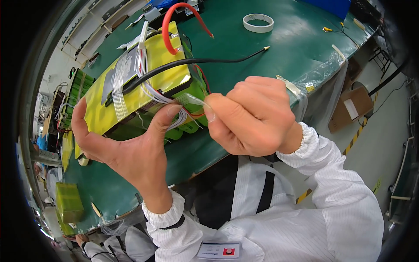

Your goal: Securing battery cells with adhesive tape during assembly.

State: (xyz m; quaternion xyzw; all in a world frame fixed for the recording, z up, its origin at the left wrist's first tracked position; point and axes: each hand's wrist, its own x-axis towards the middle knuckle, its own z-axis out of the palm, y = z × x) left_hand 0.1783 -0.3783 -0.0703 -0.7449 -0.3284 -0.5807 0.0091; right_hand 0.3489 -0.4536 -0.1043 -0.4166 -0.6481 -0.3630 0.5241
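Note:
A battery pack [98, 118] in yellow sheeting lies tilted on the table, green cells [190, 127] showing at its near right side. My left hand [135, 157] spans the near end, its thumb pressing by a bundle of white wires [152, 94] and its fingers over the yellow top. Between thumb and forefinger, my right hand [257, 118] pinches a strip of clear tape [192, 99], stretched from the pack's side. Across the top run a black cable [196, 62] and a flat grey module [118, 72] under clear tape. A thick red cable [165, 26] arches up behind.
On the green table [297, 48] lies a tape roll [247, 22]. Another cell pack [78, 94] and a yellow-wrapped block [70, 203] are at left. A co-worker's sleeve [139, 244] shows at lower left. Beyond the right table edge is a cardboard box [355, 105].

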